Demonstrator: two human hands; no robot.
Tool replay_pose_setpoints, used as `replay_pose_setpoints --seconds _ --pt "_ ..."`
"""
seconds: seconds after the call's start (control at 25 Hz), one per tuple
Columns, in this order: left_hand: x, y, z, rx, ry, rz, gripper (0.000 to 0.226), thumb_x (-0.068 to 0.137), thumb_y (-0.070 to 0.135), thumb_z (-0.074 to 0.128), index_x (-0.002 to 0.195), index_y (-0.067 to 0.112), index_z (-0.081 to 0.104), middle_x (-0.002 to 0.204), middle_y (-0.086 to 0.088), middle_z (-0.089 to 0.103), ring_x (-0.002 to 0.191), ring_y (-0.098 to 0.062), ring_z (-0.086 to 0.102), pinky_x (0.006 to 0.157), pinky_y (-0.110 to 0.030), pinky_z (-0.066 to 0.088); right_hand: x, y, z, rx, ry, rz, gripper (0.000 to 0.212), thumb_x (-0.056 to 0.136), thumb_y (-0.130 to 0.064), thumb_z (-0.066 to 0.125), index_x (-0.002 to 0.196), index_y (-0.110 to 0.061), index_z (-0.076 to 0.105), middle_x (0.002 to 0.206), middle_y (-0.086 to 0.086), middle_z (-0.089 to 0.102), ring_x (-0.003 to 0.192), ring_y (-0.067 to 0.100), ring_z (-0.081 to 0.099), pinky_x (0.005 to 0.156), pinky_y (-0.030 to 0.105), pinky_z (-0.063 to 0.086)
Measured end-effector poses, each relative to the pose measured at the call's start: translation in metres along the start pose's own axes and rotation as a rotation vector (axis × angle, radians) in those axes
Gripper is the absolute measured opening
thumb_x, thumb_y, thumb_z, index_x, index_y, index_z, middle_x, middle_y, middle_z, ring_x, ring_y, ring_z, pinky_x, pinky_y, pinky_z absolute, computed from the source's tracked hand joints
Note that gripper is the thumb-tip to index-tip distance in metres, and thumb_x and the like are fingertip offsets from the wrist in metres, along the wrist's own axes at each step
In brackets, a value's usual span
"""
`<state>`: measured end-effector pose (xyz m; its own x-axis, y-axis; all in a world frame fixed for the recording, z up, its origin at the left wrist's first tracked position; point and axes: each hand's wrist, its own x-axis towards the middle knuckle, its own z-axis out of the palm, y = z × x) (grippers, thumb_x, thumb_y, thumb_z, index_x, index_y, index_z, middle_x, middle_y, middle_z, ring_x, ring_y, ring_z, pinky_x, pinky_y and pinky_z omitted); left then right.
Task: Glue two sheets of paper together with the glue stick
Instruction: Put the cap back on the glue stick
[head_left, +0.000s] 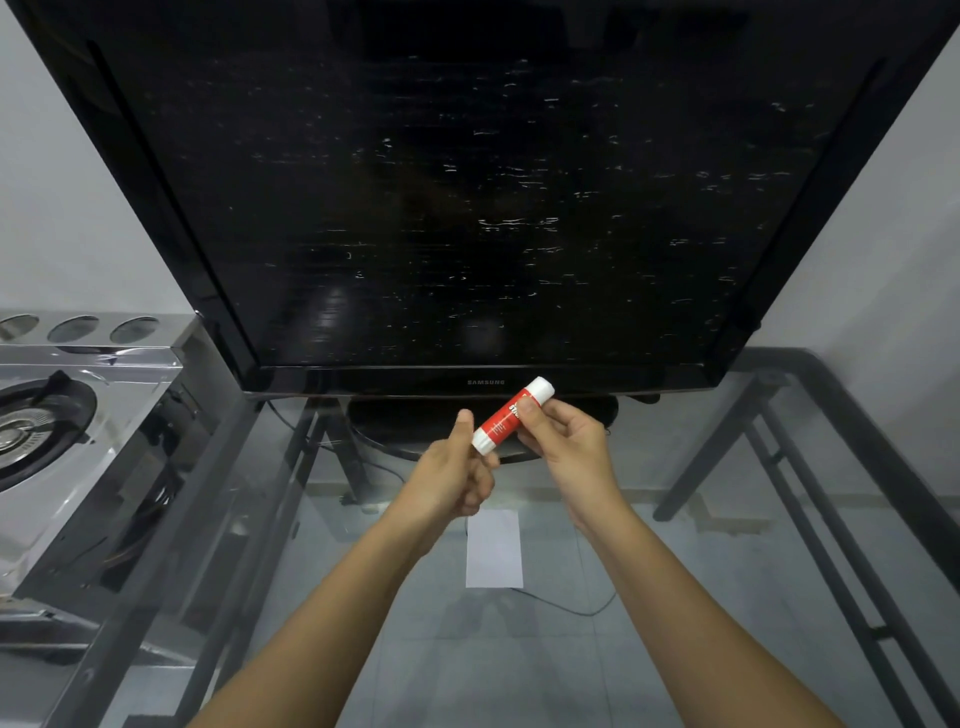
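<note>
A red and white glue stick (511, 415) is held tilted above the glass table, its upper white end pointing to the far right. My right hand (566, 441) grips its red middle. My left hand (457, 467) pinches its lower white end between thumb and fingers. A small white sheet of paper (493, 548) lies flat on the glass below my hands, between my forearms. I cannot tell whether it is one sheet or two stacked.
A large black television (467, 208) stands on the glass table (675, 597) right behind my hands, its base (395, 431) under them. A steel gas stove (78, 415) sits at the left. A thin cable (571, 605) runs under the glass near the paper.
</note>
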<state>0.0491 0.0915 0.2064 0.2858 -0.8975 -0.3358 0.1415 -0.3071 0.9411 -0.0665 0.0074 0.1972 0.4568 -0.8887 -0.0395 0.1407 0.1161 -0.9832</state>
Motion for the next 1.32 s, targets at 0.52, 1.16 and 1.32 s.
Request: replay_pose_setpoints --seconds 0.52,1.16,1.32 --pt "0.002 0.004 -0.008 -0.543 -0.053 -0.245 0.048 0.094 0.044 0.036 0.057 0.015 0.047 0.037 0.006 0.037 0.030 -0.007 0.030 0.029 -0.018 0.027 0.000 -0.007 0.008 -0.007 -0.050 -0.034 0.014 0.082 -0.033 0.066 0.094 -0.027 0.068 0.093 -0.004 0.073 0.094 0.008 0.068 0.075 0.014 0.052" --pt "0.002 -0.044 -0.014 0.694 0.416 0.705 0.034 0.079 0.021 0.069 0.108 0.006 0.060 0.109 -0.010 0.068 0.088 -0.010 0.064 0.073 -0.014 0.049 0.010 0.048 -0.031 -0.437 -0.070 0.018 0.058 0.064 -0.058 0.071 0.117 -0.036 0.057 0.108 -0.022 0.064 0.102 -0.002 0.059 0.081 0.012 0.046" --pt "0.005 -0.054 -0.016 0.668 0.450 0.635 0.033 0.079 0.020 0.070 0.107 0.007 0.061 0.105 -0.009 0.069 0.084 -0.002 0.060 0.069 -0.006 0.045 0.019 0.111 -0.092 -1.044 0.002 0.016 0.057 0.087 -0.018 0.063 0.138 -0.006 0.040 0.144 0.013 0.042 0.132 0.026 0.040 0.108 0.030 0.030"
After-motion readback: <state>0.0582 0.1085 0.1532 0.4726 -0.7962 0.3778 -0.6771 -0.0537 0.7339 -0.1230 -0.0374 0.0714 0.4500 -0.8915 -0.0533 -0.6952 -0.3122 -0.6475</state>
